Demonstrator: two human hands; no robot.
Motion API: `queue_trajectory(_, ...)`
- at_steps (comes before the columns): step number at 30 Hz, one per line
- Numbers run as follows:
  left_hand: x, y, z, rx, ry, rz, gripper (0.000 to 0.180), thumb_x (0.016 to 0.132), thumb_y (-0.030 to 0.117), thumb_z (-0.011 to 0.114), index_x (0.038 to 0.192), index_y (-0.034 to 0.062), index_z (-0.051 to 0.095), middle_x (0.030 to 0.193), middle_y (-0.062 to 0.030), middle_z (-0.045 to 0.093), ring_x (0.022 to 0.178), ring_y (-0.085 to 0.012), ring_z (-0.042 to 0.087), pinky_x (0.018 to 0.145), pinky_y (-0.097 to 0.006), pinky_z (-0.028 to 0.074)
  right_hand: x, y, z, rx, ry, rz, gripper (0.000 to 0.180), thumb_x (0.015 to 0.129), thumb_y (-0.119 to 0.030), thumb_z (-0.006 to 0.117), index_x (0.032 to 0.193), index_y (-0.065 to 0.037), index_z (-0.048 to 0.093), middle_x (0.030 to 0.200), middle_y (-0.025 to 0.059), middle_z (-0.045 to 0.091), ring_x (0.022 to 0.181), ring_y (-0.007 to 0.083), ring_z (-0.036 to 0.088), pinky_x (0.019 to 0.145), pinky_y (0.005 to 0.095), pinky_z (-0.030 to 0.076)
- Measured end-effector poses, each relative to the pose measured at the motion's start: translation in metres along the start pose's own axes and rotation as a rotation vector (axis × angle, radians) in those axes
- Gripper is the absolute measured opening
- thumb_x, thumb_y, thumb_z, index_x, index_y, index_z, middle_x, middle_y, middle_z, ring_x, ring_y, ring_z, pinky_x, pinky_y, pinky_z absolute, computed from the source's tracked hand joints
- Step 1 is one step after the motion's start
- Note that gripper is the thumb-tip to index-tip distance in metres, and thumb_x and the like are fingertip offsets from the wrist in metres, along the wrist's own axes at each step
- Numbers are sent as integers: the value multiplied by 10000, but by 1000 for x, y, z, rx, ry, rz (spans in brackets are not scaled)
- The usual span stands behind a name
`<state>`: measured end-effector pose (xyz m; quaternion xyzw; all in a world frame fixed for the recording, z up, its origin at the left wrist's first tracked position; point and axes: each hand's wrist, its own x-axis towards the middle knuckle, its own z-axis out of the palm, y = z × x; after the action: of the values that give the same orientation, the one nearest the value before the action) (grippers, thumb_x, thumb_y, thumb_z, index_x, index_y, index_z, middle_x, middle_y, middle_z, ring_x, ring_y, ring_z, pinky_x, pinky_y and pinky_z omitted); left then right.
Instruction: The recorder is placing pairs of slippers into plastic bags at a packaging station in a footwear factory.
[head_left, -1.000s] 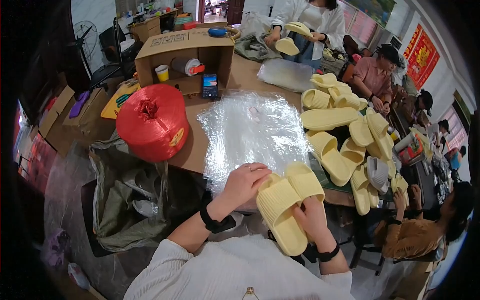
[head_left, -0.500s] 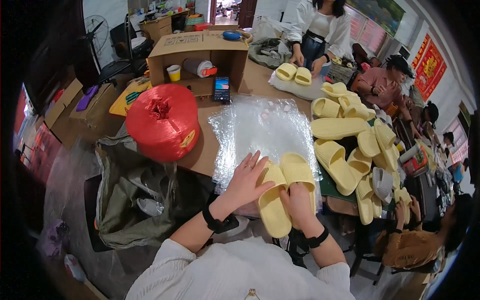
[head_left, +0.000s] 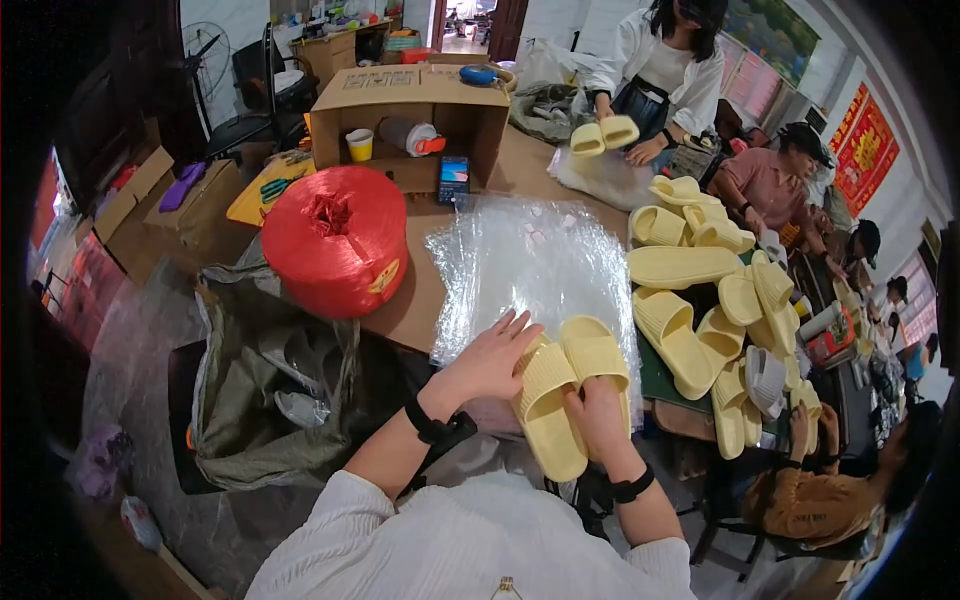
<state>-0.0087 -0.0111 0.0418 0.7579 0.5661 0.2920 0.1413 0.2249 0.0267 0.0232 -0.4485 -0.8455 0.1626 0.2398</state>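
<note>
Both hands on yellow slipper pair [head_left: 565,390] at near table edge: left hand [head_left: 490,360] flat on left slipper, right hand [head_left: 597,420] gripping from below. Pair lies over clear plastic bags [head_left: 530,260], not yet bagged. Slipper heap [head_left: 700,300] at my right looks unpacked, so plenty left, I judge.

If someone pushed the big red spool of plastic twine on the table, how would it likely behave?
The big red spool of plastic twine stands on its broad flat end, so it would probably slide, not roll or tip. Its thick, dense winding suggests real weight. It sits near the brown table edge, so a push that way might drop it.
</note>
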Motion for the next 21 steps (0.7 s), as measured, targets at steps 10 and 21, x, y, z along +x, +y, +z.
queue_trajectory(10, -3, -14, 22, 154, 195, -58, 499, 806, 73, 607, 1298, 79, 523, 1332, -223, 536, 1194, -400, 536, 979, -446, 469, -3, 3, 5, -7, 35, 28, 321, 843, -213, 664, 753, 83, 581, 794, 296, 575, 734, 451, 582, 646, 502, 461)
queue_trajectory(21, 3, 41, 7, 8, 402, 198, 271, 849, 104, 637, 1112, 57, 680, 1272, -115, 609, 1183, -341, 541, 977, -432, 457, -2, -24, -19, -29, 119, -52, 247, 853, -181, 659, 843, 51, 573, 803, 275, 566, 762, 454, 569, 657, 501, 451)
